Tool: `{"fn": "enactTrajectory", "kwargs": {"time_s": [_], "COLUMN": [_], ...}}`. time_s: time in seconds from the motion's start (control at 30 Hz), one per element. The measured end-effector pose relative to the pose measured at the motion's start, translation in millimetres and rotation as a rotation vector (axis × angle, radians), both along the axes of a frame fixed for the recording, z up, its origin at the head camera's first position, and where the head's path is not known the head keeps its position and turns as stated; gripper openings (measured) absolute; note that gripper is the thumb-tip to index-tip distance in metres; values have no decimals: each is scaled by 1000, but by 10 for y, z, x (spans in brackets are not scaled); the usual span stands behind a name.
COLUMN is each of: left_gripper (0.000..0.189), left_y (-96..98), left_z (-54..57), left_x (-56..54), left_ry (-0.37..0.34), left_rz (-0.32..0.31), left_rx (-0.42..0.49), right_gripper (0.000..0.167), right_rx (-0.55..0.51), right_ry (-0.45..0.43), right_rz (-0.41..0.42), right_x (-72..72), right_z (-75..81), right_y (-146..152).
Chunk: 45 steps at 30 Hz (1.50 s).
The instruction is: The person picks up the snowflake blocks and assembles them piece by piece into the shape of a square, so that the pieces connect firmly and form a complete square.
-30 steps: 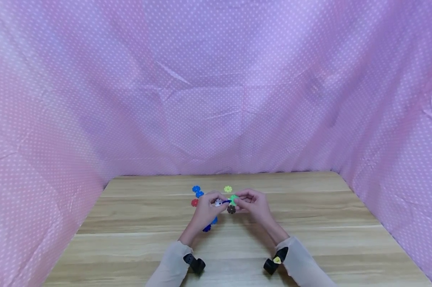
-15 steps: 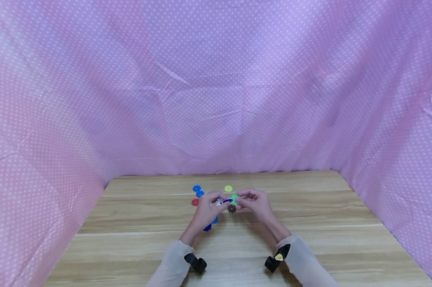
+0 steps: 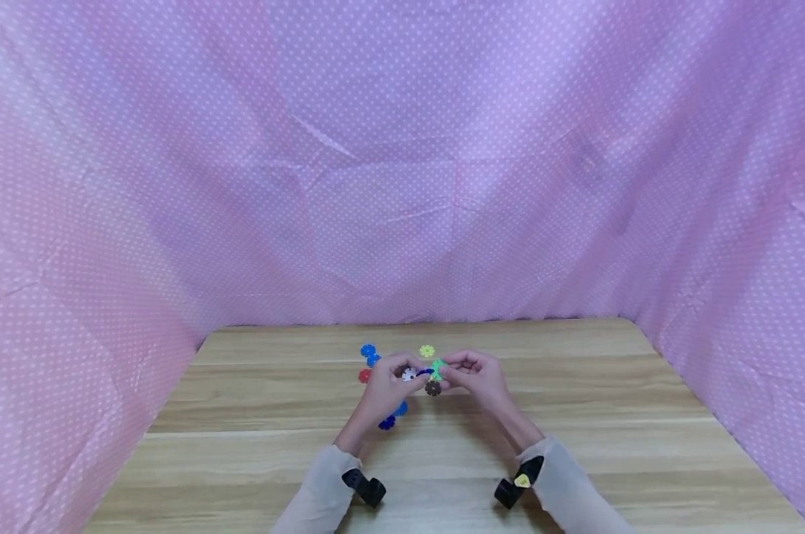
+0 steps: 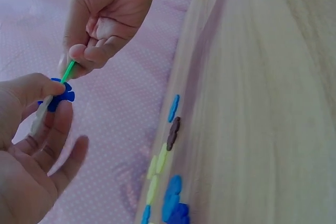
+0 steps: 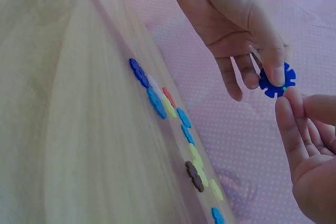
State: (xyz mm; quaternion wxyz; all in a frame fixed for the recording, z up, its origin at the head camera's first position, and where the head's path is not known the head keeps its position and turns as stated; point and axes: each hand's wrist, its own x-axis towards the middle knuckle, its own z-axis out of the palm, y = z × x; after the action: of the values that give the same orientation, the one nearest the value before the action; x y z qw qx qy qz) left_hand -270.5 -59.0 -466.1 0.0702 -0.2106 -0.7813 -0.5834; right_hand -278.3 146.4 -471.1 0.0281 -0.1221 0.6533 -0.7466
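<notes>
discs (image 5: 290, 78) pinched — left fingers (image 4: 62, 120) blue, right fingers (image 5: 287, 125) green

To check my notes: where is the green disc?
Head view, low, right of centre: the right hand pinches the green disc against the held dark blue disc.

Soft light casts faint shadows on the surface (image 3: 596, 415); the cloth (image 3: 402, 170) behind it is unevenly bright; wrist views look dimmer.

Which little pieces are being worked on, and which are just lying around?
In use, it seems:
white piece and dark blue piece, in the left hand
green piece, in the right hand

Lying on the table, perhaps spares:
yellow pieces
brown piece
red piece
lighter blue pieces
pale piece
another dark blue piece
</notes>
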Motion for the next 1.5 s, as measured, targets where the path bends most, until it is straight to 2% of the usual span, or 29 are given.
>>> {"fn": "enactTrajectory", "kwargs": {"time_s": [0.17, 0.5, 0.83, 1.1, 1.37, 1.5], "left_gripper": [4, 5, 6, 7, 4, 4], "left_y": [-9, -23, -31, -15, -12, -2], "left_z": [3, -23, -3, -13, -13, -4], "left_x": [-32, -42, -42, -48, 1, 20], "left_ry": [47, 37, -20, -26, -16, -4], "left_rz": [-16, -68, -83, -74, -83, -67], "left_rx": [-41, -45, 12, 17, -3, -17], "right_gripper": [36, 34, 34, 33, 33, 33], "right_rx": [-11, -20, -21, -15, -11, -11], "right_ry": [27, 84, 4, -73, -64, -44], "right_rz": [17, 9, 6, -5, 20, 11], "right_x": [15, 52, 53, 30, 46, 62], "right_z": [3, -3, 66, 75, 110, 124], "right_y": [11, -26, -48, -40, -20, -27]}}
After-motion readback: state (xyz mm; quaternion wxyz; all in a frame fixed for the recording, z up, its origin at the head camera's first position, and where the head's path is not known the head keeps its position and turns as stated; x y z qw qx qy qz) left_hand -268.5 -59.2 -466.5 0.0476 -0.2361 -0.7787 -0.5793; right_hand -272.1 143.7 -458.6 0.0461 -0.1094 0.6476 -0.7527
